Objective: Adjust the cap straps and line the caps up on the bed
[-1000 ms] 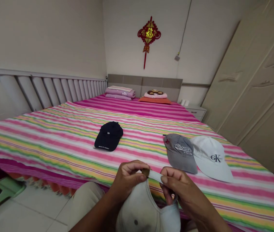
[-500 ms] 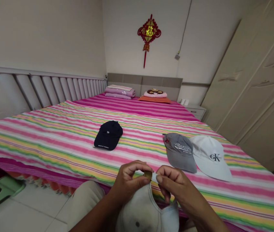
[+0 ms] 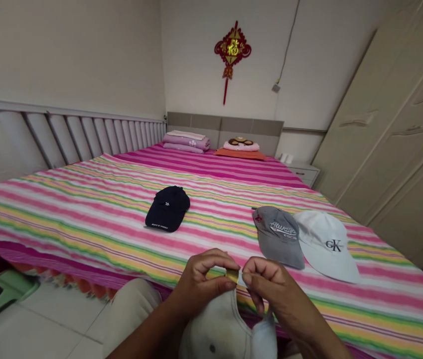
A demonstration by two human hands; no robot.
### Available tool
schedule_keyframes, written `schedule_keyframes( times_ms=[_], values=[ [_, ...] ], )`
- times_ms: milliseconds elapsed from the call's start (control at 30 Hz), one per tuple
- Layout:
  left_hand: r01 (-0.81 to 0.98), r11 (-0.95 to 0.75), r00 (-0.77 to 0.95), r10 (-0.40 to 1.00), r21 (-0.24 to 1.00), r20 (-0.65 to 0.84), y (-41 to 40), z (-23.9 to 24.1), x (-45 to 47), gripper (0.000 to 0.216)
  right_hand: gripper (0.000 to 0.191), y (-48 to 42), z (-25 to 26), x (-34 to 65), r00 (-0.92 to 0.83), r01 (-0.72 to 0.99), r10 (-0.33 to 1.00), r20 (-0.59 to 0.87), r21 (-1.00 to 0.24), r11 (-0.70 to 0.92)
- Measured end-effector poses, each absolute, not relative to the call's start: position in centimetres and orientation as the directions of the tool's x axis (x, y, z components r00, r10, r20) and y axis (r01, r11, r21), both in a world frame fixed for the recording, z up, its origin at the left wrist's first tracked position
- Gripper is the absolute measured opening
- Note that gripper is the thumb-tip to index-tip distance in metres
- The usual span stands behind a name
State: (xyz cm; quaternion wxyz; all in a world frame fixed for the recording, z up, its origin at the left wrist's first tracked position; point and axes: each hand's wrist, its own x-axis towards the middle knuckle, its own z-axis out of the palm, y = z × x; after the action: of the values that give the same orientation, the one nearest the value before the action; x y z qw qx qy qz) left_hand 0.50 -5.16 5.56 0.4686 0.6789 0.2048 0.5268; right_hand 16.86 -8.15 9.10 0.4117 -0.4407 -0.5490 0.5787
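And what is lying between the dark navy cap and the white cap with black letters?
In the head view, the grey cap with white lettering lies between them, beside the white cap; the rest is striped bedspread.

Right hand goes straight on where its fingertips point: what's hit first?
Likely the gold-coloured buckle in the left hand: the right hand pinches the pale strap just beside it, fingertips towards it. Exact depth is unclear.
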Motion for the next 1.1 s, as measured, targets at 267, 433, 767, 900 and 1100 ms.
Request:
schedule_keyframes(
  times_ms=[267,433,767,900,1100],
  values=[
    [-0.274,-0.356,0.353,0.827,0.893,0.438,-5.3,5.1,0.9,0.020,0.029,-8.2,8.2,16.5,-0.239,-0.018,0.967,-0.087,-0.995,-0.094],
    [-0.324,-0.273,0.351,0.854,0.906,0.383,-5.5,4.7,1.0,0.029,0.029,-8.3,7.9,16.6,-0.197,-0.035,0.976,-0.092,-0.994,-0.101],
    [-0.496,-0.098,0.287,0.919,0.863,0.269,-5.9,4.2,1.9,0.027,0.034,-8.4,7.1,16.0,-0.232,-0.037,0.972,-0.044,-0.998,-0.054],
    [-0.543,0.043,0.291,0.947,0.839,0.139,-6.1,3.9,1.9,0.028,0.032,-8.4,7.2,16.8,-0.225,0.024,0.974,-0.012,-1.000,-0.006],
    [-0.601,0.155,0.322,0.945,0.784,0.061,-6.4,3.5,2.5,0.032,0.028,-8.4,6.2,16.4,-0.214,-0.130,0.970,-0.113,-0.981,-0.143]
  ],
)
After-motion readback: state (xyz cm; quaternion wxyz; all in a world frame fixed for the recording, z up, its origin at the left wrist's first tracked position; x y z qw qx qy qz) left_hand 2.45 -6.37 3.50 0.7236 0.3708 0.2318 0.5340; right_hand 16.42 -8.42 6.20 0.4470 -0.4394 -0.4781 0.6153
